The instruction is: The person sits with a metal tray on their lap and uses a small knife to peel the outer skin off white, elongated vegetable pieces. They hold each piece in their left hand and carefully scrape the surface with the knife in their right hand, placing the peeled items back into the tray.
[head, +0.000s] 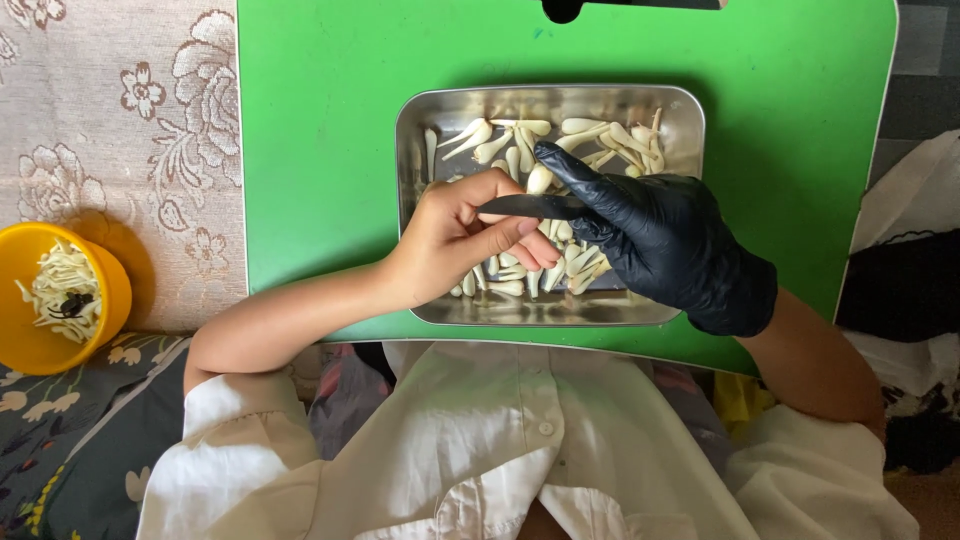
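The fingers [505,240] of the left hand [455,240] cover one end of a dark blade [535,206]; its handle cannot be seen. The right hand [665,245], in a black glove, covers the blade's other end and the pale cloves [500,145] beneath it. Whether the gloved fingers [565,165] pinch a clove cannot be told. A dark object [570,8] beyond the fingers is cut off by the top edge. A small black item [72,305] in the yellow bowl [20,345], well left of the fingers, is too small to identify.
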